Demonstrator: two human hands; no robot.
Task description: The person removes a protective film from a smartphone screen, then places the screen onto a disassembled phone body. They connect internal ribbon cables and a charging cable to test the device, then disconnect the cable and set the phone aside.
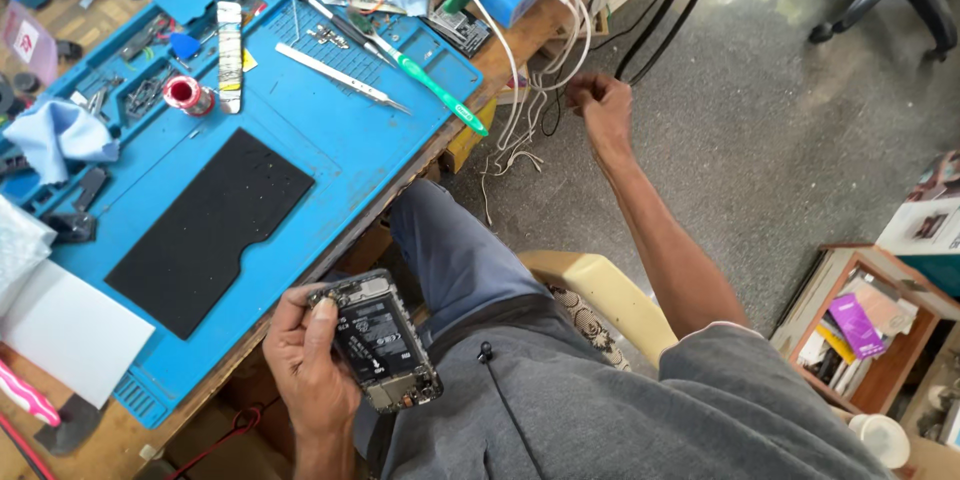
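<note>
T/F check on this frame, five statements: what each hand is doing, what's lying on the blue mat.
1. The left hand holds an opened phone with its insides showing. True.
2. The right hand grips the green toothbrush. False: the green toothbrush lies on the blue mat; that hand is at the white cables off the bench edge.
3. A black pad lies on the blue mat. True.
4. The phone rests on the black pad. False: it is held above the lap.
5. The tweezers lie on the mat. True.
</note>
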